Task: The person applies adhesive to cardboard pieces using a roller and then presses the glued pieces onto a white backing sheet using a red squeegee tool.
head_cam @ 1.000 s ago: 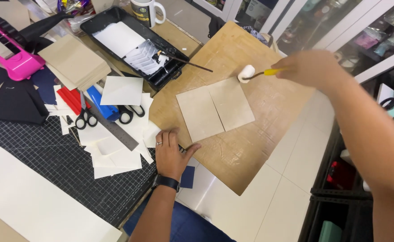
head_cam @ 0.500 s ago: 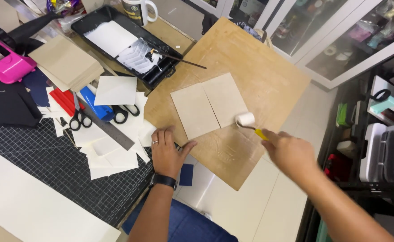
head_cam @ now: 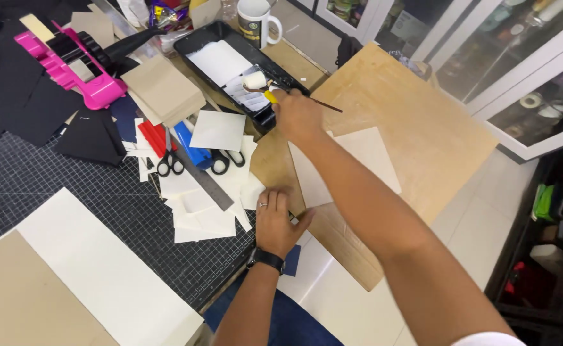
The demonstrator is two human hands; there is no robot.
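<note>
My right hand [head_cam: 297,115] grips a small white foam roller [head_cam: 254,80] by its yellow handle, with the roller head over the black paint tray [head_cam: 195,41] that holds white glue or paint. A thin brush [head_cam: 323,104] lies across the tray's near corner. My left hand [head_cam: 276,221] rests flat on the near edge of the plywood board [head_cam: 422,141], beside the white paper scraps, and wears a ring and a black wristband. Two pale card squares [head_cam: 371,154] lie side by side on the board, partly hidden by my right forearm.
A dark cutting mat [head_cam: 57,192] carries white paper scraps, a metal ruler [head_cam: 198,179], two pairs of black scissors [head_cam: 169,163], red and blue tools, black card pieces and a pink punch [head_cam: 76,70]. Large cream sheets [head_cam: 102,275] lie near me. A mug [head_cam: 256,22] stands behind the tray.
My right hand swung the roller from the far right of the board, across the card squares, to the paint tray. My left hand stayed pressed at the board's edge.
</note>
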